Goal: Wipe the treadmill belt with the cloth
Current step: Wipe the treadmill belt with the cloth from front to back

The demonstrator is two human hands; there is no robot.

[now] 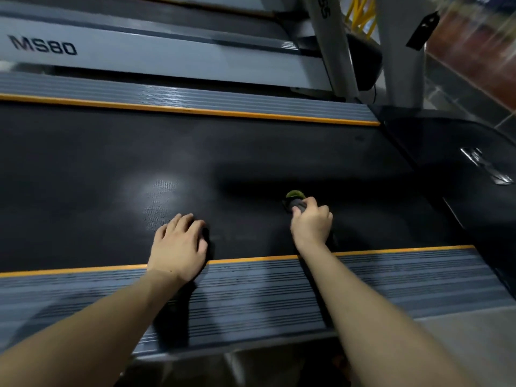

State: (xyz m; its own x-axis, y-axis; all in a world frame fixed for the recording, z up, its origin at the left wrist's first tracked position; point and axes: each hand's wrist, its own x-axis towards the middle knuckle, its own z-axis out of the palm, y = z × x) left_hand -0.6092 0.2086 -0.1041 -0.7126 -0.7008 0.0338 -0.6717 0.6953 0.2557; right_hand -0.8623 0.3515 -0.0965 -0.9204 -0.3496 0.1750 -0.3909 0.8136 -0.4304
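Across the frame: black treadmill belt (111, 169), orange-edged ribbed side rails (251, 291) near and far, motor cover at R. A 2nd machine marked MS80 (44, 46) lies beyond. Left hand (178, 247) flat on belt by near rail, fingers straight and relaxed, bracing. Right hand (311, 222) curled tight round a small bunched cloth (295, 197), green/dark, pressed to belt toward motor end. To wipe well, I'd judge: spread cloth wider, even pressure, overlapping strokes rail to rail, keep L hand off wiped patch.

- Dim scene; a pale glare patch sits on the treadmill belt (195, 163).
- Upper right corner smears with motion blur.
- Wide-angle bending at the edges.
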